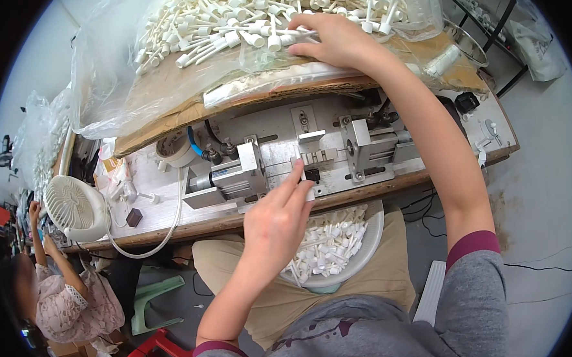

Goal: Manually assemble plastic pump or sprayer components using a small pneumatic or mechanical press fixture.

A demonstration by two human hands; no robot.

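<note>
My left hand (276, 221) is at the front of a metal clamping fixture (317, 156) on the bench. Its fingers are closed on a small white plastic piece (310, 194), partly hidden by the fingertips. My right hand (337, 41) reaches across to a large pile of white plastic sticks with cup-shaped ends (251, 15). Its thumb and fingers are apart at the near edge of the pile, around some of the sticks. Two metal cylinder blocks, left (250, 167) and right (357, 150), flank the fixture.
A bowl (378, 238) of similar white pieces rests on my lap. Cardboard (160, 123) and clear plastic film (105, 65) lie under the pile. A white fan (75, 207), tape roll (176, 149) and cable stand left. Another person (79, 299) sits at far left.
</note>
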